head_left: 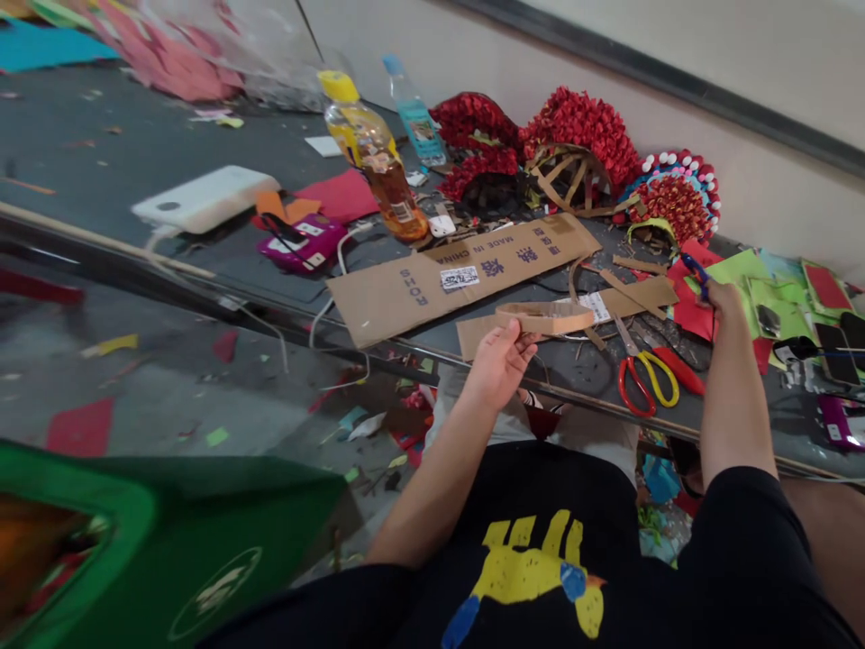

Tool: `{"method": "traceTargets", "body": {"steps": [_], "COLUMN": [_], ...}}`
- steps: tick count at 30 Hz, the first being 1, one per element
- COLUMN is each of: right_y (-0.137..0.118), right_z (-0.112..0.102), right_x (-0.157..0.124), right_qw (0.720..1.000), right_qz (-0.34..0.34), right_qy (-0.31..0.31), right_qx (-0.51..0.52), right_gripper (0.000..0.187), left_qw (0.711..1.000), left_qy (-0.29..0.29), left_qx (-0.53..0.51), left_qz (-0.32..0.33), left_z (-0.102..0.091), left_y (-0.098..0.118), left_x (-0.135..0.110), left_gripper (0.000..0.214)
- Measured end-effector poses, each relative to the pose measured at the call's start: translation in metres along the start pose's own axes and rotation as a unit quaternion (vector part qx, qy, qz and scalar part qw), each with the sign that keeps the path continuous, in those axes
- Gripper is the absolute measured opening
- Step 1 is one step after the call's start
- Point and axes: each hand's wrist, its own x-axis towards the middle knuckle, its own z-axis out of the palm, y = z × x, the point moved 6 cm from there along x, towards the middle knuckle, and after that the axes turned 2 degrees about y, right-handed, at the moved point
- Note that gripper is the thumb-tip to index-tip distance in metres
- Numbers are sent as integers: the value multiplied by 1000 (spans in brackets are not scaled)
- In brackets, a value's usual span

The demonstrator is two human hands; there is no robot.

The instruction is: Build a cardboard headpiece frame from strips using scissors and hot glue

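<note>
Left hand point(496, 365): a cardboard loop point(558, 323) is pinched at its near left side, thumb and fingers almost closed. The loop is positioned over a narrow cardboard strip point(479, 337), near the front edge of the table point(68, 167). Right hand point(724, 305): fingers are curled around a blue item point(696, 269) (kind not identifiable, being partly covered by the hand), just above red paper point(690, 315). Scissors point(633, 351) are laid between the hands, their red and yellow handles toward the wearer; a red tool point(681, 371) is placed just beside them. Behind the loop, a printed board point(466, 278) is laid flat. Farther back, a yellow-capped bottle point(379, 171) is stood on the table, and red-ruffled crafts point(585, 131) are set along the wall.
</note>
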Motion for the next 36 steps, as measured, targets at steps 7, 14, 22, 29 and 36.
{"method": "traceTargets", "body": {"steps": [7, 14, 22, 29, 36], "right_y": [-16, -19, -13, -18, -26], "right_z": [-31, -20, -1, 9, 14], "right_x": [-57, -175, -279, -305, -308], "right_qw": [971, 894, 921, 926, 925], "right_qz": [35, -7, -103, -212, -243], "right_qy": [-41, -79, -75, -133, -141], "right_qx": [235, 442, 368, 283, 256], "right_gripper": [14, 33, 24, 16, 15], "left_qw": [999, 994, 992, 992, 990], "left_qy": [-15, -58, -51, -55, -73], "left_qx": [24, 56, 52, 38, 49], "left_qz": [14, 73, 101, 104, 110], "left_z": [-4, -4, -1, 3, 4], "left_y": [-3, 7, 7, 2, -2], "left_x": [7, 6, -1, -5, -7], "left_gripper": [28, 33, 39, 39, 41]}}
